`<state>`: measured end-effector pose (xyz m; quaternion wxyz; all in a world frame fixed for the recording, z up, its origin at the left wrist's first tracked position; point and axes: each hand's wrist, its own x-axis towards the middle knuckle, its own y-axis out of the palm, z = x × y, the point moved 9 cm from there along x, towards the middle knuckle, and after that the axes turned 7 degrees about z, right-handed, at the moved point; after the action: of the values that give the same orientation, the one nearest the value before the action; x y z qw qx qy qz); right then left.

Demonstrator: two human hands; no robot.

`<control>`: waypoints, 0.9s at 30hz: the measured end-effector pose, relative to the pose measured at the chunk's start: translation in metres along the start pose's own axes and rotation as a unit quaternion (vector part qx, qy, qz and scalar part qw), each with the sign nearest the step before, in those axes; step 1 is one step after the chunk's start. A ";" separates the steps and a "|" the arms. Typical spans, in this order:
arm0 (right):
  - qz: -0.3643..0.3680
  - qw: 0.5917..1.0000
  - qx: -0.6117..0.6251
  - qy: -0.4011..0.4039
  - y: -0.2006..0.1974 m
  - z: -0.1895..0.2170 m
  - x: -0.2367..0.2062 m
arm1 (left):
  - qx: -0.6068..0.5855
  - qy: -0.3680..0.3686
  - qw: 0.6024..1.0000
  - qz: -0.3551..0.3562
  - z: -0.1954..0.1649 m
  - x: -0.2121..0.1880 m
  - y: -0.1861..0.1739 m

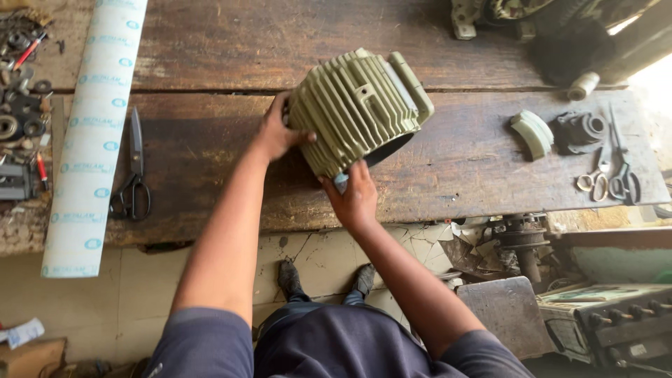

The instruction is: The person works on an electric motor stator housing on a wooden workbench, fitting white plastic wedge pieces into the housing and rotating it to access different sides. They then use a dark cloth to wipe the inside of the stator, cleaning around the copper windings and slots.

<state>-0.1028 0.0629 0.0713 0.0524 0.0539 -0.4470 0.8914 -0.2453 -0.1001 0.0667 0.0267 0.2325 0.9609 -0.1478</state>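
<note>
Head view, looking down at a worn wooden tabletop. Both hands closed on a green ribbed metal housing, tilted, its lower edge resting near the middle of the tabletop, toward the near edge. Left hand grips the housing's left side, thumb over the ribs; right hand clasps its lower rim from the near edge. A long roll of white sheet lies along the left end, overhanging the near edge, with black shears just beside it. Small metal parts crowd the far left corner. Toward the right end: a green curved piece, a dark round part, scissors.
</note>
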 end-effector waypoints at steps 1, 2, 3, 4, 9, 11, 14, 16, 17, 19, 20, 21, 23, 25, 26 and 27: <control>-0.021 1.000 0.004 -0.016 -0.001 -0.002 -0.005 | 0.018 0.032 0.999 -0.035 -0.008 -0.006 0.002; -0.039 0.999 0.011 -0.037 -0.002 -0.006 -0.013 | 0.037 0.063 0.995 -0.074 -0.015 -0.018 0.005; -0.053 0.997 0.018 -0.054 -0.004 -0.012 -0.024 | 0.054 0.088 0.988 -0.112 -0.020 -0.035 0.012; -0.042 0.997 0.039 -0.055 -0.003 -0.023 -0.034 | 0.058 0.038 0.987 -0.147 -0.012 -0.054 0.020; -0.034 0.979 0.195 -0.040 -0.032 -0.098 -0.043 | -0.030 -0.080 0.980 -0.179 -0.007 -0.149 0.093; 0.004 0.916 0.389 0.098 -0.032 -0.145 -0.022 | -0.048 0.053 0.986 -0.154 -0.041 -0.172 0.124; 0.000 0.805 0.551 0.217 -0.027 -0.174 0.021 | -0.044 0.143 0.987 -0.060 -0.062 -0.174 0.167; -0.017 0.786 0.576 0.224 -0.031 -0.171 0.053 | -0.006 0.128 0.991 0.023 -0.054 -0.164 0.190; -0.033 0.782 0.571 0.247 -0.032 -0.170 0.063 | 0.006 0.105 0.994 0.033 -0.043 -0.157 0.190; -0.044 0.814 0.531 0.234 -0.040 -0.160 0.077 | 0.028 0.055 0.996 0.060 -0.019 -0.145 0.190; -0.050 0.829 0.510 0.225 -0.043 -0.158 0.078 | -0.016 0.013 0.999 0.040 -0.002 -0.144 0.183; -0.049 0.836 0.502 0.218 -0.045 -0.155 0.076 | -0.058 -0.029 0.998 0.021 0.017 -0.148 0.171; -0.053 0.847 0.488 0.205 -0.049 -0.149 0.064 | -0.114 -0.142 0.983 -0.030 0.058 -0.154 0.146; -0.051 0.852 0.482 0.199 -0.050 -0.146 0.049 | -0.211 -0.194 0.955 -0.075 0.086 -0.153 0.130; -0.051 0.854 0.480 0.196 -0.051 -0.146 0.043 | -0.289 -0.172 0.938 -0.084 0.092 -0.144 0.125; -0.050 0.858 0.469 0.202 -0.052 -0.147 0.038 | -0.366 -0.148 0.914 -0.093 0.095 -0.134 0.122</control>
<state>-0.1404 0.2135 0.0309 0.1547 -0.0872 0.0476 0.9829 -0.0722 -0.0831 -0.0412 0.2376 0.0914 0.9501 0.1802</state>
